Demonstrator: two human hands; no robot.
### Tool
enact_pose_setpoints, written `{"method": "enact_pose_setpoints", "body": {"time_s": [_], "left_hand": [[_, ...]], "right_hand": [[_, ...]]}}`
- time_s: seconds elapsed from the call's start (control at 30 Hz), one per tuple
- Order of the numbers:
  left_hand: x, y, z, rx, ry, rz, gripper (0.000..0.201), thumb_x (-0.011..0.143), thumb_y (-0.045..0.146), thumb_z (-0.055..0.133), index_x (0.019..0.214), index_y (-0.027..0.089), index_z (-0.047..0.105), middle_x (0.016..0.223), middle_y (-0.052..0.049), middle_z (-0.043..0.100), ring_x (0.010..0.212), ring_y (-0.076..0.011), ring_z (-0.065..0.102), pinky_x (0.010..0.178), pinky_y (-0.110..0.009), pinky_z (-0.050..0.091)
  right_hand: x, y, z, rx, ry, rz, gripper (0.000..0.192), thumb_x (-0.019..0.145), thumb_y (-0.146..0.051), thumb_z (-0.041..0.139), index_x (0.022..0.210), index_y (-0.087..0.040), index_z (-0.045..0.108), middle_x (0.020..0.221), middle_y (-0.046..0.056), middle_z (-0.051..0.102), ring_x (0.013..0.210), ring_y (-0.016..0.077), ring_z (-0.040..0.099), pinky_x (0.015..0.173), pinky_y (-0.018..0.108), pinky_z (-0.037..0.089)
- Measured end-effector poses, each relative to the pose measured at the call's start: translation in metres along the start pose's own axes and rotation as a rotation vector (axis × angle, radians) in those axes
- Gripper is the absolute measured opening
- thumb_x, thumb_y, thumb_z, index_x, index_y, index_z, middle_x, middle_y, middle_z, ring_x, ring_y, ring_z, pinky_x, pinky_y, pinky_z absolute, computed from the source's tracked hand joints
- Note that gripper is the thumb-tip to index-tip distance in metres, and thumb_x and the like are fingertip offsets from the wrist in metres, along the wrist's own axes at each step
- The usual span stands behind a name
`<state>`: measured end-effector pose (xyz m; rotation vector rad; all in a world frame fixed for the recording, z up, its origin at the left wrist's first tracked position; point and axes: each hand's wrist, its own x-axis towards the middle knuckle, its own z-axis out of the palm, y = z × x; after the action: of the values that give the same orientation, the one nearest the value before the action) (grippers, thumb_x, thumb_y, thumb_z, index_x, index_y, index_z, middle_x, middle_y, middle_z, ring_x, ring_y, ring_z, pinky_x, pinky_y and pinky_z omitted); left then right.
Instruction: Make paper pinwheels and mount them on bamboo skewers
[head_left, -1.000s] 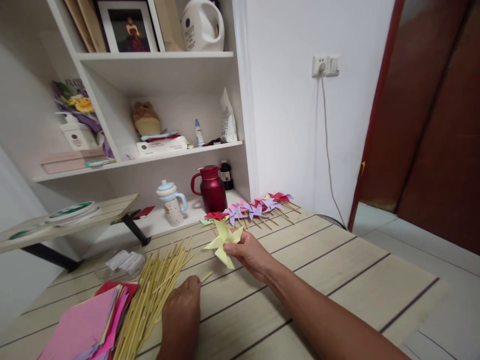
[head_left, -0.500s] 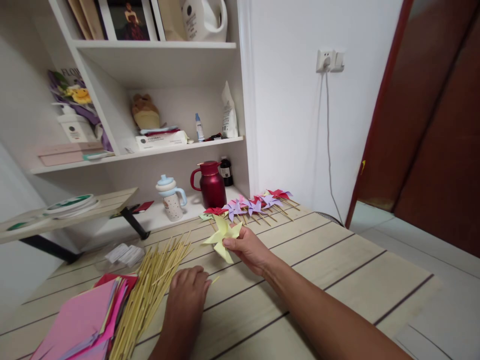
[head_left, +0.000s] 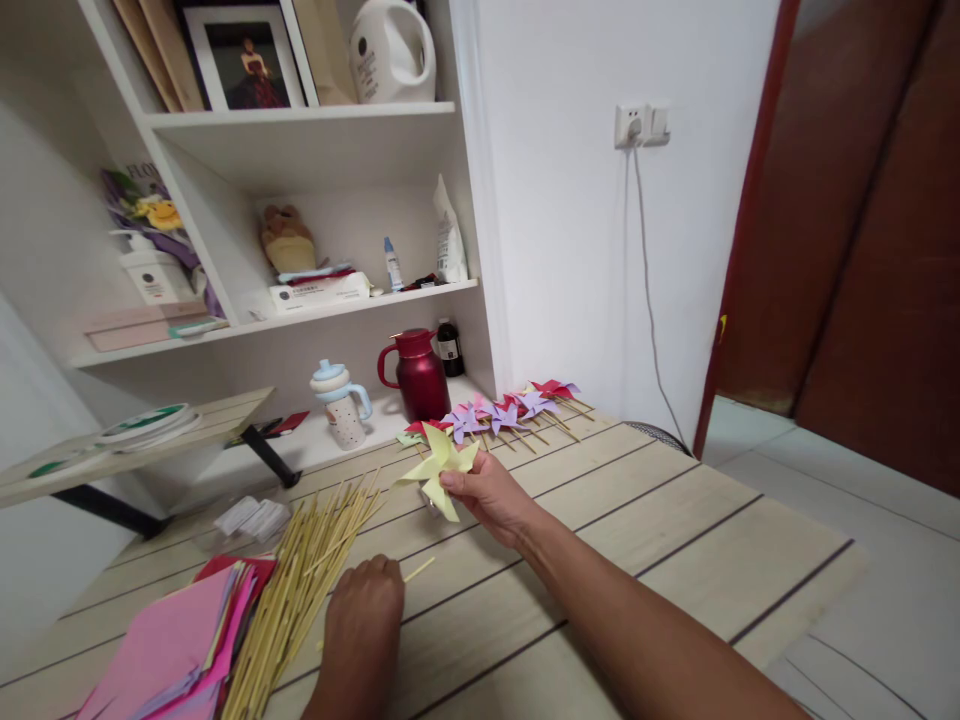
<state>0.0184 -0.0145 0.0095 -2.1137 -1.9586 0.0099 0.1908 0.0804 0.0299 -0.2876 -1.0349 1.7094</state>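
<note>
1 yellow pinwheel [head_left: 435,466] is pinched by the right hand [head_left: 493,497], ideally lightly, sparing its folds; 1 stick [head_left: 419,570] is clasped by the left hand [head_left: 366,608], held apart.

Right hand [head_left: 491,495] pinches a pale yellow paper pinwheel [head_left: 441,464] between thumb and fingers, raised over the dark-lined table [head_left: 675,520]. Left hand [head_left: 364,610] curled low, a thin stick [head_left: 420,570] jutting past it; grip hidden. Just left, a loose bundle of sticks [head_left: 300,580], then stacked coloured paper [head_left: 169,625]. Beyond, near the wall, a cluster of pinwheels on sticks [head_left: 502,418]. Red jug [head_left: 424,385] and lidded cup [head_left: 345,418] behind.
</note>
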Motion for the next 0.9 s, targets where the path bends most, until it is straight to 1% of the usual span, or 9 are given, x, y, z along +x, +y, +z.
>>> {"method": "enact_pose_setpoints", "body": {"time_s": [0.2,0.33,0.5,0.57,0.67,0.8,0.9], "left_hand": [[-0.001,-0.002,0.010,-0.009,0.074,-0.051,0.033,0.092,0.014,0.036,0.082,0.017,0.067,0.082,-0.008,0.073,0.081,-0.0249,0.067,0.074,-0.036,0.039],[-0.001,-0.004,0.020,-0.030,0.141,-0.056,0.031,0.094,0.017,0.038,0.082,0.018,0.067,0.083,-0.006,0.072,0.083,-0.0224,0.067,0.076,-0.035,0.040],[-0.002,-0.008,0.029,-0.079,0.222,-0.049,0.030,0.095,0.018,0.039,0.081,0.019,0.066,0.082,-0.005,0.072,0.082,-0.0205,0.067,0.076,-0.034,0.041],[-0.003,-0.010,0.031,-0.097,0.259,-0.049,0.030,0.096,0.020,0.039,0.083,0.020,0.066,0.084,-0.005,0.072,0.083,-0.0206,0.066,0.077,-0.034,0.042],[-0.002,-0.011,0.033,-0.125,0.302,-0.044,0.029,0.097,0.022,0.039,0.088,0.021,0.067,0.088,-0.005,0.072,0.085,-0.0197,0.066,0.080,-0.033,0.042],[0.001,-0.008,0.033,-0.166,0.317,-0.035,0.030,0.097,0.022,0.038,0.092,0.020,0.068,0.094,-0.005,0.073,0.090,-0.0188,0.066,0.083,-0.031,0.043],[0.001,-0.006,0.034,-0.201,0.289,-0.062,0.035,0.097,0.021,0.035,0.088,0.020,0.069,0.086,-0.005,0.073,0.085,-0.0202,0.067,0.079,-0.032,0.044]], "right_hand": [[0.002,0.004,-0.003,0.031,0.006,0.020,0.038,0.055,-0.023,0.091,0.088,-0.015,0.073,0.081,0.003,0.075,0.072,0.0158,0.065,0.069,0.026,0.049],[0.001,0.011,-0.001,0.074,0.006,0.064,0.044,0.054,-0.026,0.092,0.092,-0.015,0.072,0.084,0.005,0.076,0.072,0.0162,0.066,0.071,0.028,0.051],[-0.001,0.024,-0.002,0.113,0.028,0.148,0.035,0.056,-0.024,0.092,0.082,-0.012,0.073,0.074,0.005,0.075,0.064,0.0133,0.065,0.066,0.025,0.050],[-0.001,0.029,-0.003,0.133,0.036,0.167,0.035,0.056,-0.023,0.092,0.083,-0.010,0.073,0.072,0.004,0.074,0.063,0.0127,0.065,0.064,0.024,0.049],[-0.002,0.036,-0.002,0.178,0.039,0.191,0.038,0.055,-0.022,0.092,0.086,-0.009,0.073,0.073,0.005,0.074,0.063,0.0140,0.065,0.064,0.026,0.049],[-0.002,0.044,0.005,0.252,0.076,0.197,0.038,0.059,-0.022,0.091,0.091,-0.014,0.071,0.078,0.003,0.074,0.068,0.0160,0.066,0.064,0.029,0.051],[-0.003,0.048,0.009,0.292,0.125,0.199,0.032,0.062,-0.020,0.089,0.087,-0.017,0.069,0.076,0.000,0.073,0.068,0.0161,0.066,0.067,0.032,0.053]]}}
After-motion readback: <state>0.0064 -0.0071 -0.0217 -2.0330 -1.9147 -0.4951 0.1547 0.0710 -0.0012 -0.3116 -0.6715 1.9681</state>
